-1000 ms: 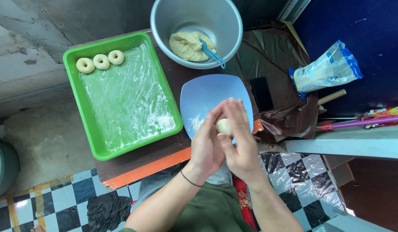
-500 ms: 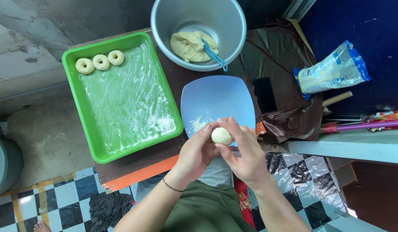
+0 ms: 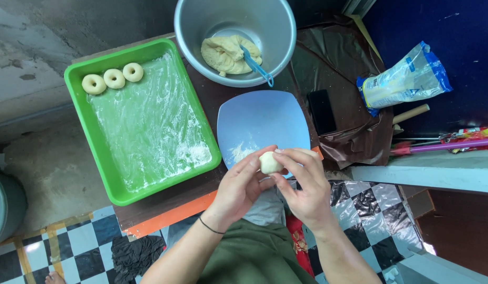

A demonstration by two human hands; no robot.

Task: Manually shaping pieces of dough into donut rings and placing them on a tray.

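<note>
While between both hands' fingers (image 3: 257,164): dough ball (image 3: 269,162)

- Bright green tray (image 3: 99,139), dusted white
- Pale cream dough ball (image 3: 269,162)
- Light blue plate (image 3: 265,121)
- Grey metal bowl (image 3: 194,37)
- Black-and-white checkered floor (image 3: 75,252)

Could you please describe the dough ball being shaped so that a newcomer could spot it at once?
Start at the pale blue plate below the metal bowl. At its near edge, the left hand and right hand meet around the dough ball. Unlike the three rings in the green tray, it has no hole.
</note>
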